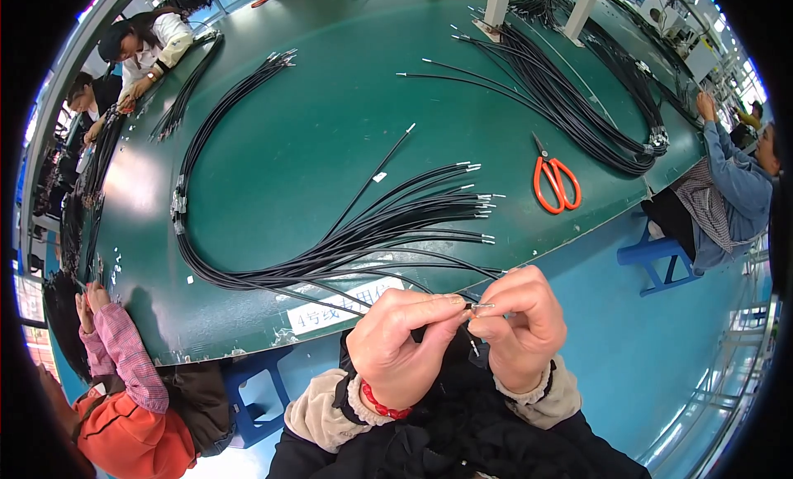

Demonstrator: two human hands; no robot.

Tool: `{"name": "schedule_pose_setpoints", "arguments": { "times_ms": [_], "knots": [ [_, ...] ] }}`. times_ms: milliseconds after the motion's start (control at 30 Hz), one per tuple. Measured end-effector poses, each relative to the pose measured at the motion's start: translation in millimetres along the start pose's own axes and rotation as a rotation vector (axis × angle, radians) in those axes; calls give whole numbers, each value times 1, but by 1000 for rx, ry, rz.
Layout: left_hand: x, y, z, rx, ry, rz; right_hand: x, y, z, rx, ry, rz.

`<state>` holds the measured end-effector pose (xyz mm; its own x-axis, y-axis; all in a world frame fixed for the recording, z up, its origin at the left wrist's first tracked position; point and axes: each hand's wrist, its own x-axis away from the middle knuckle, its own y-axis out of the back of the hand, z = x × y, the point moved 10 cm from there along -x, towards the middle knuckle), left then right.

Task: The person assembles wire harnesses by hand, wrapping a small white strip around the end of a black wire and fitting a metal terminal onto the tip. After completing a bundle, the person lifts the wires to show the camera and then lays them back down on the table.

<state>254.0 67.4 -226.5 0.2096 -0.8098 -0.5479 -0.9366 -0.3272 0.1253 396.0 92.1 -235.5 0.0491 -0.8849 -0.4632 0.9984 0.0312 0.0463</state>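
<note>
Your left hand and right hand meet just off the near edge of the tabletop, above your lap. Both grips are clenched: thumb and fingertips of each hand pinch the end of one thin black wire, where a small metal terminal shows between them. That wire runs back up onto the tabletop and joins the bundle of black wires lying in front of you, their stripped ends fanned out toward the right.

The tabletop is a broad, dark green, slightly glossy surface that catches the overhead light on its far left. A white paper label is stuck along its near edge. Orange-handled scissors lie to the right of the bundle, well apart from your hands. A second, larger bundle curves across the far right of the surface, past two pale upright posts.

Around you the floor is bright blue. Other people sit at the same tabletop: one in a pink checked sleeve at your left, one in a blue jacket on a blue stool at your right, and two more at the far left handling wires.
</note>
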Motion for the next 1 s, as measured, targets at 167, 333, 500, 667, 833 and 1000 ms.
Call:
{"name": "schedule_pose_setpoints", "arguments": {
  "times_ms": [167, 333, 500, 667, 833, 1000],
  "knots": [
    [4, 0, 4, 43, 10, -9, 0, -2, 1, 45, 47, -8],
    [2, -2, -1, 25, -61, -10, 0, 0, -3, 64, 29, -29],
    [0, -7, -2, 3, -60, 4, -2, 2, -3, 85, 55, -32],
    [-1, -9, -2, -9, -42, 18, -2, 4, -4, 87, 53, -39],
    [-3, -11, -5, -34, -38, 49, -3, 4, 0, 102, 107, -27],
    [-4, -12, -7, -17, -22, 51, -4, 6, 7, 148, 131, 3]
  ]
}}
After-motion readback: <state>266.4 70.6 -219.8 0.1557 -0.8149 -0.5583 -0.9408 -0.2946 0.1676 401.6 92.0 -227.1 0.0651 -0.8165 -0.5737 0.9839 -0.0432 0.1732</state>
